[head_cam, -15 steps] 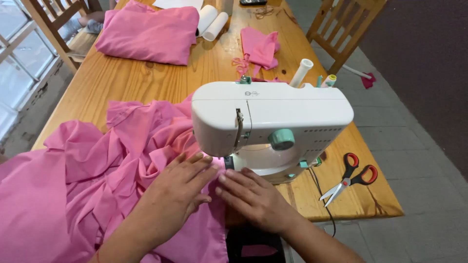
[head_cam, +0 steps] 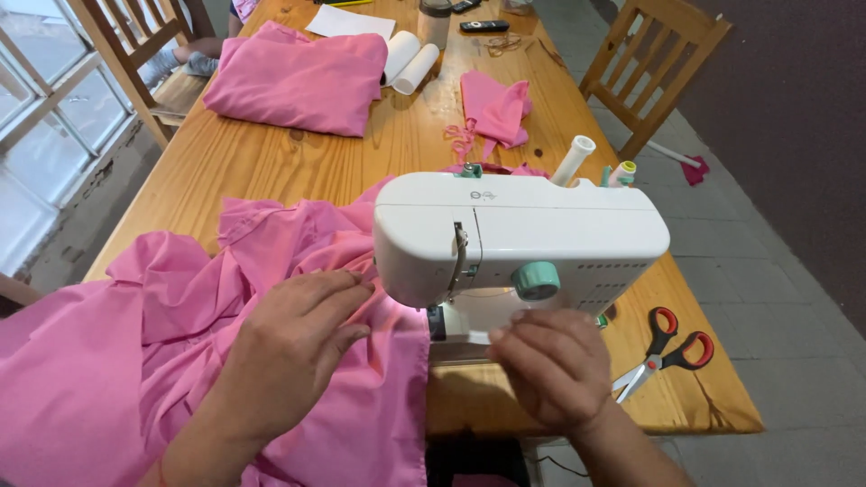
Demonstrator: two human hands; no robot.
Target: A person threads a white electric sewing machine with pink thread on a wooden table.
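Head view: left hand (head_cam: 293, 347) flat, grip spread on crumpled pink cloth (head_cam: 135, 361); right hand (head_cam: 552, 365) loosely curled by smooth white sewing machine (head_cam: 523, 234)

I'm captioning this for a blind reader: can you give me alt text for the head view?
A person's left hand presses pink fabric flat beside a white sewing machine on a wooden table, while the right hand hovers in front of the machine. Red-handled scissors lie to the right; folded pink cloth sits farther back.

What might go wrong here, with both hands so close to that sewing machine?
The left hand presses the pink fabric right beside the needle area of the white sewing machine, so fingers could perhaps get caught. The bunched folds might feed unevenly. The scissors lie near the table edge and could be knocked off.
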